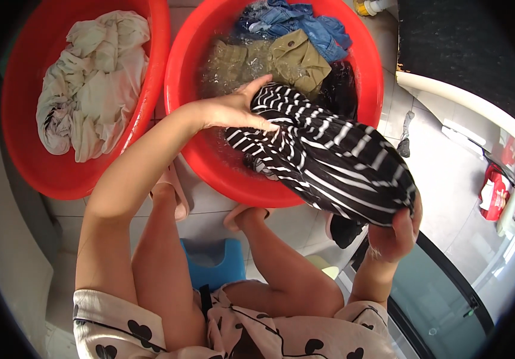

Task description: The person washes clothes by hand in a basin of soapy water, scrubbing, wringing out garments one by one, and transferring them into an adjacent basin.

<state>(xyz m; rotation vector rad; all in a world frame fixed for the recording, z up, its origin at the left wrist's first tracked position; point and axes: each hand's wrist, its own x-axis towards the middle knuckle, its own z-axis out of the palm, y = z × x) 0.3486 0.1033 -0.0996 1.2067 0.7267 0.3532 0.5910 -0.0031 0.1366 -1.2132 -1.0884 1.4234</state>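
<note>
A black garment with white stripes (341, 158) is stretched between my two hands, over the right side of a red basin (178, 90). My left hand (239, 110) pinches its upper left end, thumb on top. At the lower right, my right hand (398, 236) grips the other end beyond the basin's rim; cloth hides some of its fingers. Below the garment, the basin holds water with olive-green cloth (296, 60), blue denim (305, 27) and a dark piece (340, 90). Part of the striped cloth hangs down toward the water.
A second red basin (21, 149) on the left holds off-white wet cloth (99, 84). Beneath me is a blue stool (218, 266). A dark sock-like item (405, 134) lies on the tiled floor to the right. A glass panel with a dark frame (443, 287) is at the lower right.
</note>
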